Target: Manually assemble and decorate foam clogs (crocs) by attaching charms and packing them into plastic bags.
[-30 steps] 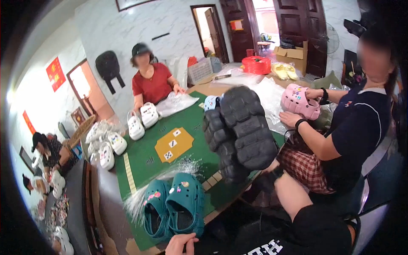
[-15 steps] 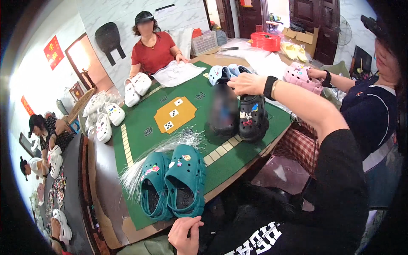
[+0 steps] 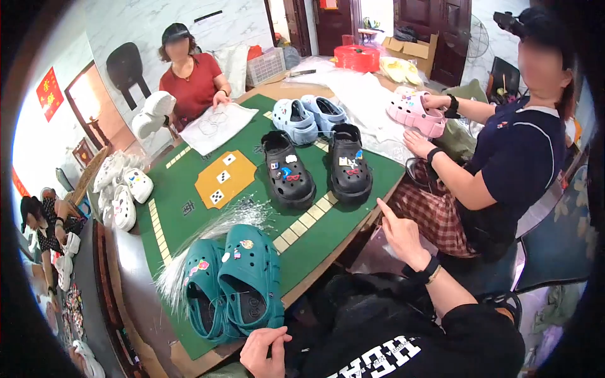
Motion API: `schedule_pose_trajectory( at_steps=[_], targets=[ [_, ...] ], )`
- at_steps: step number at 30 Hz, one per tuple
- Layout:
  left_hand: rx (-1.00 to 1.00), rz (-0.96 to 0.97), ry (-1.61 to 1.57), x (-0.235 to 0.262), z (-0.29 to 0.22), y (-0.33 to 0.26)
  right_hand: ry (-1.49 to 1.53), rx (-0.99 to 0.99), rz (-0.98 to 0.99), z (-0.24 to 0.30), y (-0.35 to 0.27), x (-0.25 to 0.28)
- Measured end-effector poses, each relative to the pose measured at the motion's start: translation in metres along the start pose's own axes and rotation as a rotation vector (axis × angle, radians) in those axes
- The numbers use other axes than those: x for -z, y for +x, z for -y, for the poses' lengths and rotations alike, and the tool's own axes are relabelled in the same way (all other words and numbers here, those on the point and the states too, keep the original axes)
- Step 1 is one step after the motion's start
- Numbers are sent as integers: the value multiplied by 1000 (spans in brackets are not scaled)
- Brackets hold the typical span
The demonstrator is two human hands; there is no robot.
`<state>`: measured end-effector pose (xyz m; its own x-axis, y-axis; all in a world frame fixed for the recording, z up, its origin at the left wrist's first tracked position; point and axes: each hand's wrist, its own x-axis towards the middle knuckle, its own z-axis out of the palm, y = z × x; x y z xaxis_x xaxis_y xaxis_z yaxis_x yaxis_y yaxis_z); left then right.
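Observation:
My left hand [image 3: 265,354] rests at the table's near edge, fingers curled in by the heels of a pair of dark green clogs [image 3: 251,268] with small charms. What its fingertips pinch, if anything, is too small to make out. My right hand [image 3: 403,236] hangs off the table's right edge, empty, index finger stretched out. Nearest to it stands a black clog [image 3: 350,183] with charms, toe toward me. Its mate, another black clog [image 3: 287,183], stands apart to the left. A bundle of thin clear plastic strands [image 3: 179,268] lies beside and behind the green pair.
Light blue clogs [image 3: 309,120] stand behind the black ones. A person in red across the table has white clogs [image 3: 153,114] raised beside a white sheet [image 3: 217,128]. At right, another person handles a pink clog [image 3: 416,113]. More white clogs [image 3: 123,183] pile at the left.
My right hand has let go of the black clogs and drawn back toward me; they now stand farther apart. Across the table, the white clogs have been lifted. My view has shifted right.

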<state>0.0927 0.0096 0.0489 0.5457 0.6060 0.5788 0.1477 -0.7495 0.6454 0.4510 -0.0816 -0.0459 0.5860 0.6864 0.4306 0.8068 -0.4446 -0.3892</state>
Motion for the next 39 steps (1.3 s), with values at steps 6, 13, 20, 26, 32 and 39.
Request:
schedule_pose_trajectory(
  at_steps=[6, 13, 20, 26, 32, 39],
  targets=[
    [19, 10, -27, -4, -1, -2, 45, -71, 28, -1, 14, -13],
    [70, 0, -40, -6, -2, -5, 109, -131, 13, -7, 19, -28],
    [98, 11, -32, -8, -3, -3, 156, -143, -38, -10, 20, -36],
    [104, 7, -64, -10, 3, -2, 126, -134, -34, -13, 23, -42],
    [102, 2, -52, -10, 6, 0, 190, 42, -204, 3, 73, -13],
    [63, -37, -57, -11, 8, -5, -15, 320, -161, 0, 197, -8]
  ],
)
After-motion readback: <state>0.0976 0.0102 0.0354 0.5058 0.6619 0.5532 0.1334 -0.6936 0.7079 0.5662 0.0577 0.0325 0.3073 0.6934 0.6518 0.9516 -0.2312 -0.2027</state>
